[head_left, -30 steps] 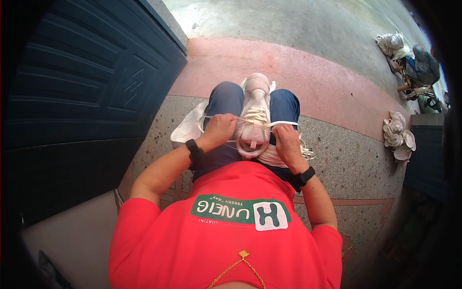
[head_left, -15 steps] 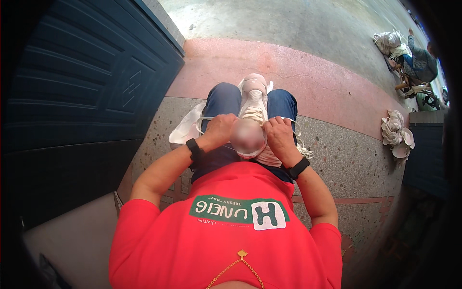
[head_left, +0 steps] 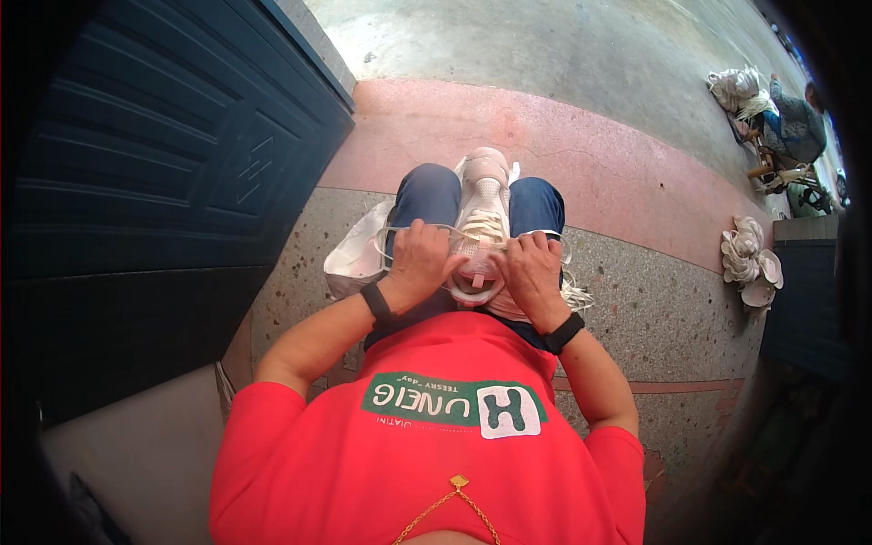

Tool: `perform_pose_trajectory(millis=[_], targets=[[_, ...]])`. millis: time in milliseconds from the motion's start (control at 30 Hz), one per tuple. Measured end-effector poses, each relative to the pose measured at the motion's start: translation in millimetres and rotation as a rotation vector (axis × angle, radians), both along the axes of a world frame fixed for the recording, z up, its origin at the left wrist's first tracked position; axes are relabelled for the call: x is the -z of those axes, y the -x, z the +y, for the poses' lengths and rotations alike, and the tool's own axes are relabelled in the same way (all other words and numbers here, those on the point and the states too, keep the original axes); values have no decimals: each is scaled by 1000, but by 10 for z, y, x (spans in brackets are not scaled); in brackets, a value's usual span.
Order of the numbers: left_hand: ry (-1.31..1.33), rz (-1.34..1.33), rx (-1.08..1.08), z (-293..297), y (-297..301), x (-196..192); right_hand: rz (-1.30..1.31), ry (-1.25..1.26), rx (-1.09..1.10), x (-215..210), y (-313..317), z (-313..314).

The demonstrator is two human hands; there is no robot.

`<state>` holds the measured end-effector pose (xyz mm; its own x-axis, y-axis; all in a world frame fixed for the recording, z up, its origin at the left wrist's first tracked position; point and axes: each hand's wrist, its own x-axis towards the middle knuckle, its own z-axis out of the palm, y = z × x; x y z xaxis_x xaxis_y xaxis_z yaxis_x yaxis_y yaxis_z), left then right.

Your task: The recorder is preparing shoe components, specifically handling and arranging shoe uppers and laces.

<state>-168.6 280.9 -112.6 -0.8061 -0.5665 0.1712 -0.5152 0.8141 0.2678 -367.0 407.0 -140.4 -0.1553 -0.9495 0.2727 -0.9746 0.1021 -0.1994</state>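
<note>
A pale pink and white sneaker (head_left: 484, 193) is held upright between my knees, its toe pointing away from me and its opening toward my body. Cream shoelaces (head_left: 484, 224) cross over its tongue. My left hand (head_left: 421, 263) is beside the opening, fingers curled on a lace that loops out on its left; its thumb stands apart over the tongue. On the other side, my right hand (head_left: 532, 272) pinches the lace near the upper eyelets, its fingertips bent down toward the shoe. Another lace loop shows beyond its knuckles. The fingertips are partly hidden.
A white bag-like thing (head_left: 355, 256) lies by my left thigh, and loose white laces (head_left: 576, 294) hang by my right. Bundled white shoe pieces (head_left: 747, 258) rest on the floor at right. Farther off, a person (head_left: 794, 125) sits near more bundles (head_left: 734, 88). A dark blue door (head_left: 173, 154) stands left.
Both hands have shifted slightly nearer my body, and my left thumb now stands out over the tongue. The lace by my left hand now arcs across toward the shoe.
</note>
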Motion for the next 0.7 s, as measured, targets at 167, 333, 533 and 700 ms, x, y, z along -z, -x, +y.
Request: perform_pose_trajectory(millis=[167, 333, 533, 700], targets=[[9, -34, -13, 13, -49, 110, 35, -126, 64, -48, 29, 87], [38, -93, 11, 37, -17, 253, -142, -228, 81, 123, 80, 112], [-79, 6, 48, -20, -37, 206, -419, 8, -5, 109, 75, 109], [-89, 24, 90, -98, -38, 252, -70, -102, -162, -22, 41, 34]])
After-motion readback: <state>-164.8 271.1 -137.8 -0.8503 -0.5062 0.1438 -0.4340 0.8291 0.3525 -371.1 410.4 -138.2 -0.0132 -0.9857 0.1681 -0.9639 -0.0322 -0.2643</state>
